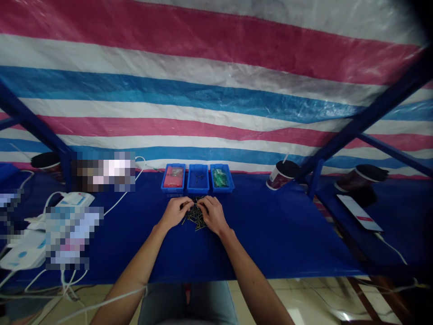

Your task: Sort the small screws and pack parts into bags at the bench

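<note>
A heap of dark, thin, screw-like pieces (195, 219) lies on the blue table between my two hands. On its left side is my left hand (176, 211), thumb and fingers pinched together at the heap's upper part. My right hand (213, 213) pinches close by on the other side, with its fingertips nearly meeting the left ones. Whatever is between the fingertips is too small to make out. Just beyond the hands stands the middle blue bin (198, 189), with a few dark thin pieces inside.
Left of the middle bin, a blue bin holds red packets (173, 177); the right one holds green packets (220, 177). A lidded cup (282, 175) stands at the back right. White power strips (25, 250) and cables lie left. A phone (359, 213) rests on the neighbouring table.
</note>
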Demonstrator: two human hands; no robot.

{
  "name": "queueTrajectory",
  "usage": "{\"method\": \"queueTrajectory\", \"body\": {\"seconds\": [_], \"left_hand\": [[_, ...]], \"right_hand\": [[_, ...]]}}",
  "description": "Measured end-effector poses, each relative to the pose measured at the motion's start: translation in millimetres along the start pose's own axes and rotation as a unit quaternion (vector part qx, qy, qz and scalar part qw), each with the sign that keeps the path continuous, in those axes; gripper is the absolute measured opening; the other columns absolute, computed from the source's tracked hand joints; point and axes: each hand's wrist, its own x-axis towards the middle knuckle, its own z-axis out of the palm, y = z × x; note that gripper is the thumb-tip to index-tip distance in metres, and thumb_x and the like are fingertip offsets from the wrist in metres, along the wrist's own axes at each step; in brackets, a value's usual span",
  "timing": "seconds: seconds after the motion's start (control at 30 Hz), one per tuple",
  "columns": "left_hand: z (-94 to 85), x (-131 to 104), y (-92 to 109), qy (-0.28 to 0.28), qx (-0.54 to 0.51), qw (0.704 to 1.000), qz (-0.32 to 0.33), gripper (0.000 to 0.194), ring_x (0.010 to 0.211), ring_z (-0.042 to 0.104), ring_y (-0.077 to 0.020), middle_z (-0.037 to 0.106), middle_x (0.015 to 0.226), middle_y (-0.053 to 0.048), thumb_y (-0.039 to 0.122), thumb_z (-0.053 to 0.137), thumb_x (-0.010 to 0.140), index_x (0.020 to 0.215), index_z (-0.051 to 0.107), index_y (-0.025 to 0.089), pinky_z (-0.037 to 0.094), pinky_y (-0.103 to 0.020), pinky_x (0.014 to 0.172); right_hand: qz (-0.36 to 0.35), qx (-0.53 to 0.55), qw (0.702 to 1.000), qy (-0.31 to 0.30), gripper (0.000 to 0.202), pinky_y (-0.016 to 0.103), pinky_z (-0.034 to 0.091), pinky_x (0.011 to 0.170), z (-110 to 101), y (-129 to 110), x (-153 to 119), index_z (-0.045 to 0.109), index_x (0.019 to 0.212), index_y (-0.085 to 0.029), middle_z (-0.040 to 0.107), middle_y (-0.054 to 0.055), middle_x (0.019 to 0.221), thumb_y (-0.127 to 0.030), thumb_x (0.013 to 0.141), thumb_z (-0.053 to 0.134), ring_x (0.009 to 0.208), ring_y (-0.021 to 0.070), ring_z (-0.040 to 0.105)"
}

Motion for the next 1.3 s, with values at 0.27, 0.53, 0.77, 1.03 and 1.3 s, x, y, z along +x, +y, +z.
{"method": "queueTrajectory", "body": {"seconds": [0.27, 0.53, 0.77, 1.03, 1.3], "left_hand": [[1.4, -0.2, -3.9, -0.002, -0.004, 1.0, 0.0, 0.025, 0.062, 0.06, -0.0136, 0.067, 0.067, 0.0, 0.034, 0.056, 0.095, 0.083, 0.07, 0.017, 0.043, -0.023, 0.066], [0.8, -0.1, -3.5, -0.005, 0.001, 1.0, 0.001, 0.025, 0.062, 0.061, -0.0133, 0.067, 0.067, 0.001, 0.034, 0.057, 0.095, 0.083, 0.071, 0.017, 0.043, -0.023, 0.065], [0.9, -0.4, -2.2, -0.008, 0.001, 1.0, 0.001, 0.027, 0.063, 0.061, -0.0139, 0.068, 0.068, 0.0, 0.035, 0.056, 0.095, 0.082, 0.071, 0.017, 0.043, -0.023, 0.066], [1.4, -1.1, -4.1, -0.004, -0.007, 1.0, -0.001, 0.026, 0.061, 0.059, -0.0131, 0.067, 0.066, 0.0, 0.033, 0.056, 0.095, 0.082, 0.07, 0.017, 0.041, -0.022, 0.065], [0.8, -0.9, -4.3, -0.006, -0.009, 1.0, -0.005, 0.025, 0.061, 0.06, -0.0128, 0.066, 0.066, 0.001, 0.033, 0.056, 0.095, 0.082, 0.07, 0.016, 0.041, -0.023, 0.065]], "right_hand": [[0.012, -0.019, 1.0, -0.001, 0.021, 0.033, 0.036, 0.077, -1.1, -1.2, -0.1, 0.061, 0.089, -0.02, 0.067, 0.005, 0.086, -0.024, 0.102, 0.045, 0.08, 0.0185, 0.059], [0.025, -0.044, 0.999, -0.006, 0.038, 0.03, 0.031, 0.072, 3.7, 0.1, -0.1, 0.051, 0.073, -0.019, 0.061, 0.002, 0.071, -0.031, 0.106, 0.036, 0.066, 0.0151, 0.054], [0.04, -0.041, 0.998, -0.005, 0.047, 0.03, 0.029, 0.07, 8.2, 5.2, -1.3, 0.042, 0.064, -0.02, 0.052, -0.002, 0.057, -0.035, 0.107, 0.035, 0.051, 0.0123, 0.04], [0.043, -0.01, 0.999, 0.0, 0.042, 0.029, 0.031, 0.071, 5.7, 4.0, -0.9, 0.049, 0.069, -0.019, 0.056, -0.002, 0.064, -0.035, 0.106, 0.038, 0.057, 0.0123, 0.046], [0.031, 0.042, 0.998, 0.03, 0.026, 0.031, 0.035, 0.076, 3.7, 6.1, -0.6, 0.066, 0.085, -0.019, 0.069, 0.003, 0.079, -0.031, 0.102, 0.05, 0.071, 0.0154, 0.06]]}}
